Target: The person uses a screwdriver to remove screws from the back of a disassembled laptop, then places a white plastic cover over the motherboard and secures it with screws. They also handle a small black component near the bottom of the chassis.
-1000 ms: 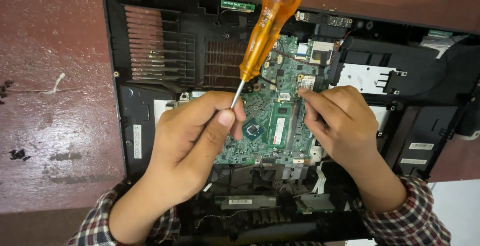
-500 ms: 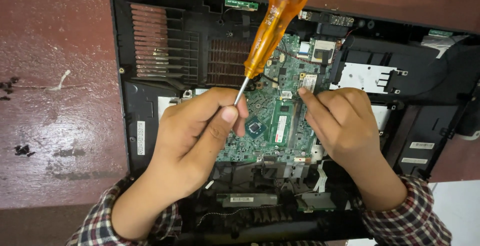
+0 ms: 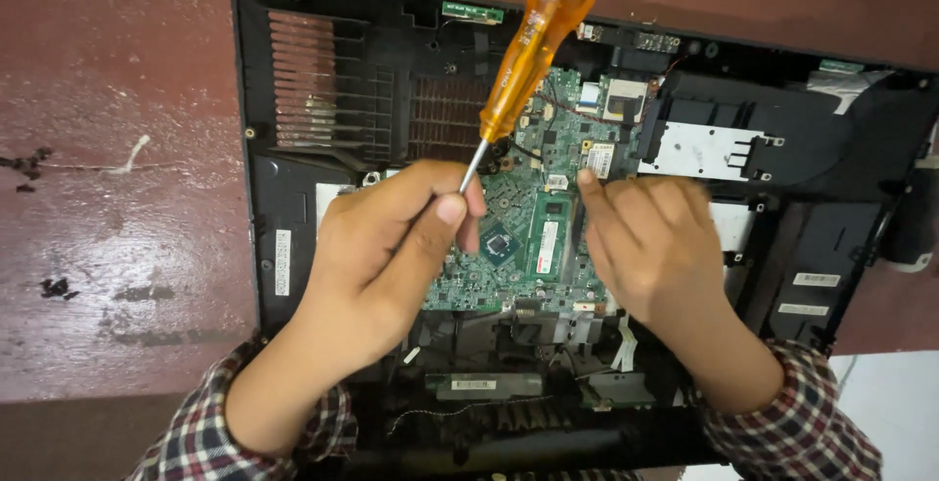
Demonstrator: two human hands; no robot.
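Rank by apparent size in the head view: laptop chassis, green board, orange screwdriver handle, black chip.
1. Laptop chassis
2. Green board, partly hidden by both hands
3. Orange screwdriver handle, nearer the camera, so it looks larger than it is
4. Black chip

Left hand [image 3: 386, 246] grips orange screwdriver [image 3: 533, 46]; right hand [image 3: 655, 241] rests on green circuit board [image 3: 518, 246].

An orange-handled screwdriver [image 3: 533, 46] tilts steeply above a green circuit board [image 3: 533, 237], its metal shaft angled down toward the board's left edge. The board lies flat inside an opened black laptop chassis [image 3: 293, 197].
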